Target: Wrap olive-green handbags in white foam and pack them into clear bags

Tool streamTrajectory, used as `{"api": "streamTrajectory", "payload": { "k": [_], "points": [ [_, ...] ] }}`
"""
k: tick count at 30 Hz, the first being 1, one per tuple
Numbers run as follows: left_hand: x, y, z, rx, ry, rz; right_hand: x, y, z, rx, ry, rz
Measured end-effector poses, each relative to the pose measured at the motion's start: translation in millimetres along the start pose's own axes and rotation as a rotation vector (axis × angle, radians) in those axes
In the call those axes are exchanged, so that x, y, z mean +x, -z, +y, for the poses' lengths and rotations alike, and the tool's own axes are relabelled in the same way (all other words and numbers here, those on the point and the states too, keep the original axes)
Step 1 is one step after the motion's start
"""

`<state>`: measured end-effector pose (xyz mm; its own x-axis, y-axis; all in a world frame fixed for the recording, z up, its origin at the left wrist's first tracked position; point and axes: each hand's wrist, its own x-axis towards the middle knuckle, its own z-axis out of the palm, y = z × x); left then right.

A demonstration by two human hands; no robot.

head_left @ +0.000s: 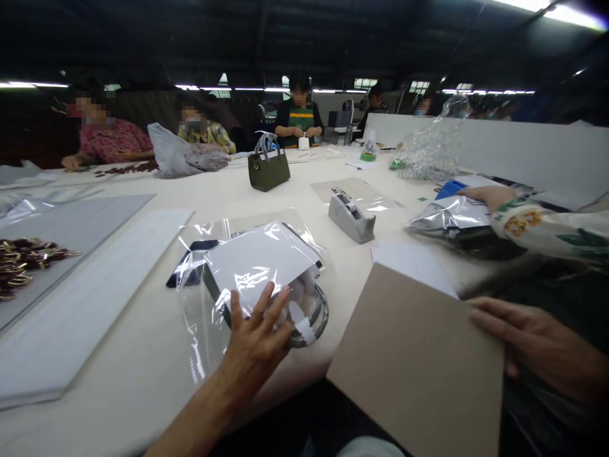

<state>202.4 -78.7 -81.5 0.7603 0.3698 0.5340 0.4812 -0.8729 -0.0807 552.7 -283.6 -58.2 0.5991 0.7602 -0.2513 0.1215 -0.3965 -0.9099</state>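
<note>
My left hand (pixel 259 330) lies with spread fingers on a clear plastic bag (pixel 195 343). Inside that bag is a dark handbag (pixel 216 289) with a white sheet (pixel 261 254) over it; its looped handles (pixel 321 314) and some white wrapping show near my fingertips. On the right, my right hand (pixel 533 336) grips the edge of a flat grey-brown cardboard sheet (pixel 419 362), held tilted over the table's front edge. The thumb is mostly hidden. White paper (pixel 412 263) lies partly behind the cardboard.
A grey tape dispenser (pixel 352 219) stands mid-table, with a green handbag (pixel 269 170) farther back. Nearby on the right, a co-worker's hand (pixel 492 195) rests on another plastic-wrapped bag (pixel 451 216). White sheets (pixel 95 304) and brown straps with gold-coloured hardware (pixel 23 263) lie left.
</note>
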Motion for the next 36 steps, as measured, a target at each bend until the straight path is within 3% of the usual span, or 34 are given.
{"api": "streamTrajectory", "payload": {
  "k": [2,5,10,13,24,31,36],
  "points": [
    [9,5.0,-12,-0.033,-0.029,-0.076,-9,-33,-2,0.089,-0.147,-0.257],
    [26,19.1,-32,-0.084,0.012,-0.199,-16,-76,-7,0.222,-0.194,-0.455],
    [47,35.2,-46,-0.154,0.082,-0.303,-7,-131,-27,0.38,-0.207,-0.631],
    [51,37.7,-46,-0.171,0.084,-0.332,3,-153,-38,0.409,-0.234,-0.636],
    [48,36.3,-50,-0.187,0.092,-0.316,14,-153,-54,0.301,-0.308,-0.309],
    [53,34.9,-52,-0.236,0.081,-0.282,8,-145,-80,0.198,-0.343,-0.3],
    [57,32.4,-49,-0.235,0.065,-0.295,7,-163,-98,0.147,-0.318,-0.456]
  ]
}}
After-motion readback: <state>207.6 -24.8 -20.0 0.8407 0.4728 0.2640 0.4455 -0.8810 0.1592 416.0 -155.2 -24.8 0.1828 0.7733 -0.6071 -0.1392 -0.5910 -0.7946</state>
